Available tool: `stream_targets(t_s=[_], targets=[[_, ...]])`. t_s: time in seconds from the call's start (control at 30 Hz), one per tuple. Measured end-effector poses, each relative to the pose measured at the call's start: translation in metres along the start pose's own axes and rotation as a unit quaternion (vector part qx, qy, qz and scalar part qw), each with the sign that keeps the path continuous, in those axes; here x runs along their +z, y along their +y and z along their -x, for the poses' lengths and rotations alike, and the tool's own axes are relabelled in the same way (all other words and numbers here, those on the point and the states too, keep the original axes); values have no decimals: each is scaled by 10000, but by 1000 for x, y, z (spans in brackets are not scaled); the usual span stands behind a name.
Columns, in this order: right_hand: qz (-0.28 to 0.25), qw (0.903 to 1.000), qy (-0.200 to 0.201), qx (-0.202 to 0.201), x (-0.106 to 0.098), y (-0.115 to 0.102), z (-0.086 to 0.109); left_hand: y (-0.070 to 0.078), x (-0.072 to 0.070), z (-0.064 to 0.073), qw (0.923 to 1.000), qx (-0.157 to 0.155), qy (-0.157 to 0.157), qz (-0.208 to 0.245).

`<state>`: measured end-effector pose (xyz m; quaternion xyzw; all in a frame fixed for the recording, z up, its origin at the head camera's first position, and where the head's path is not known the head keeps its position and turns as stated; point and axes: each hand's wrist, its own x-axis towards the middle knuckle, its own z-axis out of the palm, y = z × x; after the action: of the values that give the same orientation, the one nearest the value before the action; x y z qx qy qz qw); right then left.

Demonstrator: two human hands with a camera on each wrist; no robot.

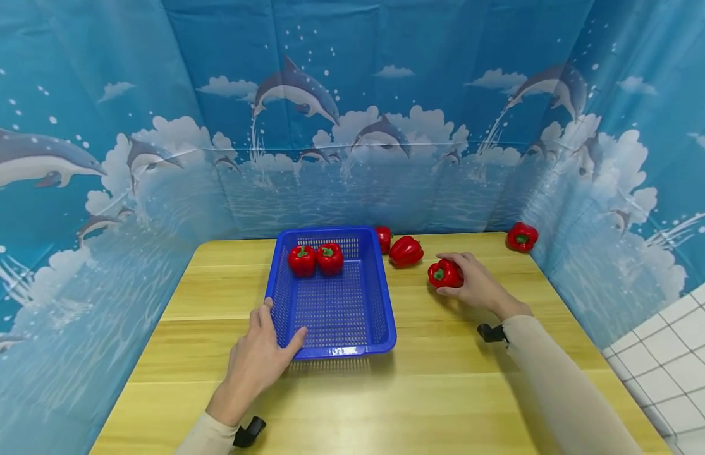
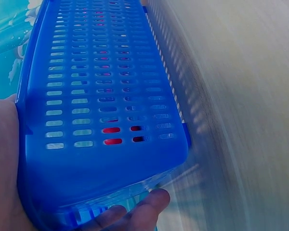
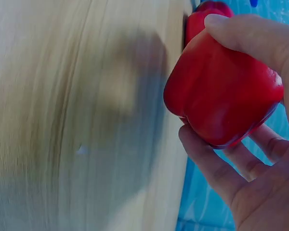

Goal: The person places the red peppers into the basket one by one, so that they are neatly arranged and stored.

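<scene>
My left hand (image 1: 257, 354) grips the near left corner of a blue plastic basket (image 1: 343, 351), thumb over the rim. In the left wrist view the slotted basket wall (image 2: 101, 168) fills much of the picture, fingertips curled under its end. Two red bell peppers sit side by side at the basket's far end, a left one (image 1: 301, 261) and a right one (image 1: 330, 258). To the right of the basket, my right hand (image 1: 482, 285) holds another red bell pepper (image 1: 443, 274) between thumb and fingers. The right wrist view shows this pepper (image 3: 221, 91) just off the wooden surface, above its shadow.
Just right of the basket lie two more bell peppers, one on its side (image 1: 406, 251) and one partly hidden (image 1: 383, 239) behind the basket rim. A further pepper (image 1: 521, 237) rests at the table's far right corner. A dolphin-print curtain (image 1: 352, 189) borders the wooden table (image 1: 443, 392).
</scene>
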<state>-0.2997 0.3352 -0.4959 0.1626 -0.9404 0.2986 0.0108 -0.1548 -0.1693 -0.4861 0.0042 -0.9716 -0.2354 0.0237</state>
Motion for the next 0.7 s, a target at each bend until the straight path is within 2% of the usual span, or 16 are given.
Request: stream_targets(t_s=[0.4, 0.7], targets=[[-59, 9994, 223, -241, -1, -31, 1, 0, 0, 0, 10000, 46, 18, -41], [-145, 9991, 210, -332, 4, -51, -3, 0, 0, -1, 10000, 13, -28, -4]])
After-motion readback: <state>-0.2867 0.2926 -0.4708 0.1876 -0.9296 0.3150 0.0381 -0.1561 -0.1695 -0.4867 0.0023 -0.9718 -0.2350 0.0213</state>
